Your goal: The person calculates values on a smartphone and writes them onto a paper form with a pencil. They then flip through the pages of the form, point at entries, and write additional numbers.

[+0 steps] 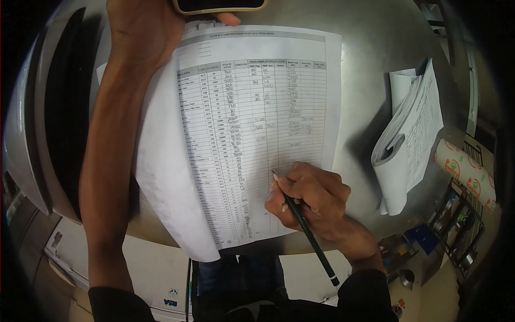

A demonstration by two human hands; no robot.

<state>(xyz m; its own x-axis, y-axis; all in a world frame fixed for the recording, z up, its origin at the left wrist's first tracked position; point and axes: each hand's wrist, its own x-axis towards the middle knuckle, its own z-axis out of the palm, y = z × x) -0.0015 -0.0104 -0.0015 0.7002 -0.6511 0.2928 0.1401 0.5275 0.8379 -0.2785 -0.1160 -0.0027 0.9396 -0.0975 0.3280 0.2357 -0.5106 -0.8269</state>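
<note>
A dark green pencil is held in my right hand, fingers closed round it and its tip touching the lower middle of a printed stock card sheet. The sheet is a table with handwritten numbers in several columns. Its left side curls over in a white fold. At the top edge, my left hand is around a phone with a dark screen and pale case. One fingertip shows below the phone; the rest of the grip is out of frame.
Everything lies on a grey metal table. A folded stack of papers rests at the right. Beyond the right edge are patterned wrapping and a rack with metal utensils. White cabinet fronts stand below the table's near edge.
</note>
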